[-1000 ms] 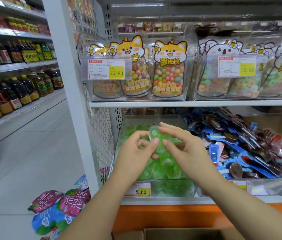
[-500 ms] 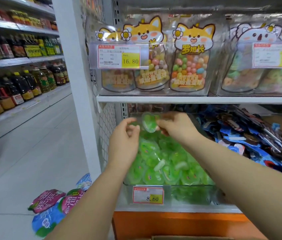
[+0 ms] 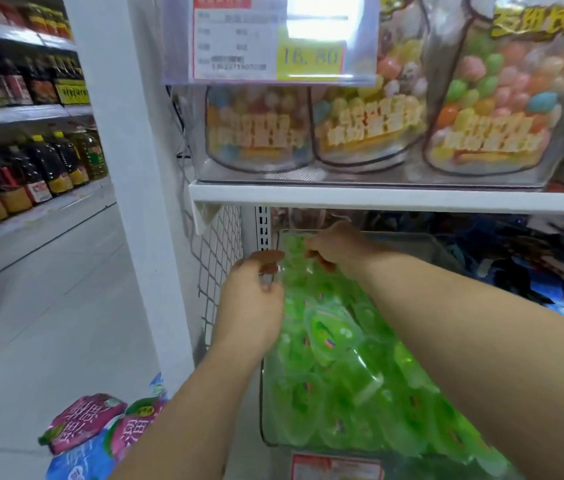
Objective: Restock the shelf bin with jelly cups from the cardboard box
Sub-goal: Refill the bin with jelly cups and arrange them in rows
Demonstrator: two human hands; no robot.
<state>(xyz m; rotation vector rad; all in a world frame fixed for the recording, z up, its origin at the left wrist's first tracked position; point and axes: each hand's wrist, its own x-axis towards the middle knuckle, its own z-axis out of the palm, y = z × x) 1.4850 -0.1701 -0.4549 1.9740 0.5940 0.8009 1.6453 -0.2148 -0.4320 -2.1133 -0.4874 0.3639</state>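
A: Where do the cups sit against your hands?

B: The jelly cups (image 3: 332,341) lie heaped in the clear bin (image 3: 268,410) on the lower shelf; you reach to its far end with both hands. Your left hand (image 3: 252,303) is at the bin's left wall; your right hand (image 3: 337,245) is farther back, above the pile and near the rear rim; a strip of green cups shows between the two.

A: Are you holding one?

B: Both hands are curled, but blur and shadow hide what, if anything, is inside them; I cannot tell for either.

A: How do the cups look?

B: Bright green, in clear plastic with printed green lids; they lie at all angles; one near the middle shows its lid to you.

A: What else is around, and what is in the way?

B: The white shelf board (image 3: 377,197) hangs low over the back of the bin, just above your right hand; your right forearm crosses the bin's right side and covers the cups there. Candy pouches (image 3: 370,126) stand above behind a price label (image 3: 270,39); wire mesh (image 3: 220,258) and a white post (image 3: 124,168) flank the left; blue packets (image 3: 550,289) fill the space to the right; a price tag (image 3: 336,467) sits below the bin; snack bags (image 3: 90,420) lie on the floor; oil bottles (image 3: 31,168) line the far shelves.
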